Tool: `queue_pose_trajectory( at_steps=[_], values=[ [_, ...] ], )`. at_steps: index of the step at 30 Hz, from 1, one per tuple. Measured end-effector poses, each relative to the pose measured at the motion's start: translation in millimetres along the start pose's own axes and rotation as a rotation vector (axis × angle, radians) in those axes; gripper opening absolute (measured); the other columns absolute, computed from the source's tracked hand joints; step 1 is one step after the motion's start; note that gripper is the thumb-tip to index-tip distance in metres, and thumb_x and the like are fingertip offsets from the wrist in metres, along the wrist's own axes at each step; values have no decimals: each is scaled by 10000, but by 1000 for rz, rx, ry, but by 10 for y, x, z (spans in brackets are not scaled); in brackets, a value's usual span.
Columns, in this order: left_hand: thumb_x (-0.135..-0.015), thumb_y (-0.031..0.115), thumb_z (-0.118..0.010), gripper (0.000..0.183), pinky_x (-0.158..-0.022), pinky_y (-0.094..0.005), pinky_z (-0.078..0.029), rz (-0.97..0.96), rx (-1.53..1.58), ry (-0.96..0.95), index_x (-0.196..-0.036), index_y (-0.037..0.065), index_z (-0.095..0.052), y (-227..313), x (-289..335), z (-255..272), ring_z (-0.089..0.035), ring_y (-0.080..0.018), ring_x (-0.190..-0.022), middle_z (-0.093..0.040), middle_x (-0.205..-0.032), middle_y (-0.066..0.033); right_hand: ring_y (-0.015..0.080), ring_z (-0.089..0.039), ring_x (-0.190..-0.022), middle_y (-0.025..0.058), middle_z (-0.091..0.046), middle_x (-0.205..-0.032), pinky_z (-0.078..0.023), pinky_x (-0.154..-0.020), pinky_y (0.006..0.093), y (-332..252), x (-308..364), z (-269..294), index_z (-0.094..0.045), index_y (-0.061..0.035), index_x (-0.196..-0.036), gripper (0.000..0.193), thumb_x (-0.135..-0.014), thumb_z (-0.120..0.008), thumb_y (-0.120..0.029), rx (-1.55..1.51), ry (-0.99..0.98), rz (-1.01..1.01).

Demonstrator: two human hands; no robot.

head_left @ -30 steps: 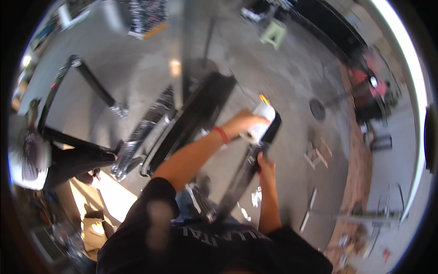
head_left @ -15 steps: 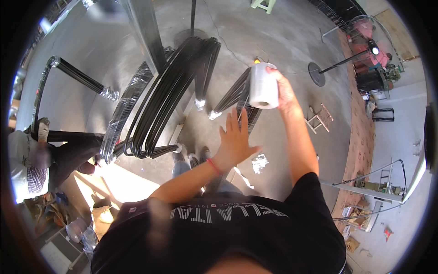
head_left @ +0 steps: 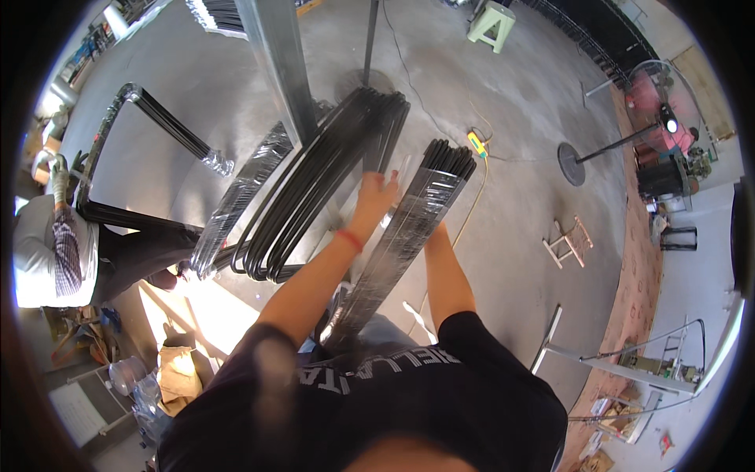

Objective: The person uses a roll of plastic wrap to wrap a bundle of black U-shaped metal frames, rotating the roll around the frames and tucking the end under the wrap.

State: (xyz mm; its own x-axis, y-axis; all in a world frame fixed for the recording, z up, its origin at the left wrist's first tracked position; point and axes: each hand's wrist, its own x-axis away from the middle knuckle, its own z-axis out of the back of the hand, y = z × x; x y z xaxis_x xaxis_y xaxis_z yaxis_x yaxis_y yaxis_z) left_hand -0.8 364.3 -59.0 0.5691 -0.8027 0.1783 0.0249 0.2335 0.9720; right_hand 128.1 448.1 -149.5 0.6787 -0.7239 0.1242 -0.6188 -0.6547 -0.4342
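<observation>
Tubes (head_left: 385, 259) fill the middle of my feed: a tight, straight bundle of slim black lengths, slanting from near the wearer's jeans (head_left: 385, 334) up and to the right, over the grey floor (head_left: 519, 197). Their far ends are bare, dark and rounded, bunched close and slightly uneven. Below those ends, clear film (head_left: 421, 208) wraps the bundle, creased and catching white glints, so the black beneath looks greyish and glossy.

Of the hands, I see the left hand (head_left: 375, 198) just beside the bundle's left side, fingers partly bent, near a see-through edge; I cannot tell whether it grasps that. The right hand (head_left: 437, 234) is mostly hidden behind the bundle's right side, so I cannot tell whether it is clenched or loose.

Left of the tubes I see bent rods (head_left: 314, 189), black, beside a metal post (head_left: 275, 63). Beyond the far ends, a yellow box (head_left: 476, 144) lies on the floor; a wooden stool (head_left: 569, 242) is farther right.
</observation>
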Motion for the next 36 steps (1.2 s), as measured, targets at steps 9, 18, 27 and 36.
queue_pose_trajectory(
  at_steps=[9,18,27,36],
  values=[
    [-652,551,-643,682,-665,-303,-473,299,42,-168,-804,-113,-614,412,-352,-124,-634,-248,-769,-636,-788,-186,222,-597,-716,92,-602,-853,-513,-631,332,-357,2,-202,-577,-5,-910,225,-790,-540,-191,99,552,94],
    [-631,561,-643,675,-679,-373,-452,118,-225,113,-691,-110,-606,385,-237,-291,-619,-317,-733,-619,-733,-235,280,-424,-1139,90,-510,-1182,-319,-951,371,-1374,-273,-1399,-609,-105,-992,352,-873,-402,-364,2087,-442,304],
    [-634,490,-675,582,-603,-335,-430,193,129,85,-675,-87,-605,292,-356,-66,-574,-216,-614,-602,-681,-161,321,-538,-906,86,-604,-927,-395,-815,389,-1225,-451,-1323,-615,-101,-836,450,-868,-327,-446,1982,-132,152],
    [-670,463,-671,558,-584,-303,-443,242,348,4,-805,-76,-614,534,-297,-5,-594,-194,-649,-619,-776,-152,232,-578,-858,58,-636,-849,-394,-822,324,-1324,-365,-1104,-641,-134,-888,549,-865,-289,-555,1794,-84,136]
  ],
)
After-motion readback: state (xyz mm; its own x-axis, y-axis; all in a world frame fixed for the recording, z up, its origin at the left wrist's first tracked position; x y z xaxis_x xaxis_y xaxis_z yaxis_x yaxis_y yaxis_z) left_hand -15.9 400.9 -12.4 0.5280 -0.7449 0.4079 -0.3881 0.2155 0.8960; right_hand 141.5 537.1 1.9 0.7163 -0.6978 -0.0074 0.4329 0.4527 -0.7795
